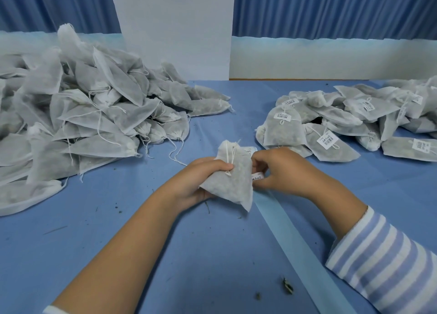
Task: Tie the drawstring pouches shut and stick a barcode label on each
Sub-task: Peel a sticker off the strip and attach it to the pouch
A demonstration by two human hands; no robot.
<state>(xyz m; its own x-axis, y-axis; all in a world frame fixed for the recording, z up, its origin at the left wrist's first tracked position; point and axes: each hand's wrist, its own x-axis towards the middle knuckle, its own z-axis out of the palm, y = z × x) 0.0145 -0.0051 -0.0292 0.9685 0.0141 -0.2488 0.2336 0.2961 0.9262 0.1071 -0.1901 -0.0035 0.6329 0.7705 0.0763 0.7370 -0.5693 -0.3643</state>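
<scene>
My left hand (201, 179) grips a white drawstring pouch (233, 183) filled with dark herbs, held upright above the blue table, its cord knotted at the front. My right hand (281, 169) is beside the pouch on its right and pinches a small white barcode label (257, 177) on a pale blue backing strip (295, 242). A big heap of unlabelled pouches (78, 115) lies at the left. A pile of labelled pouches (343, 122) lies at the right.
The blue tablecloth (165, 254) carries scattered herb crumbs and a dark scrap (287, 287) near the front. A white board (175, 30) stands at the back centre before blue curtains. The backing strip runs diagonally towards the front right.
</scene>
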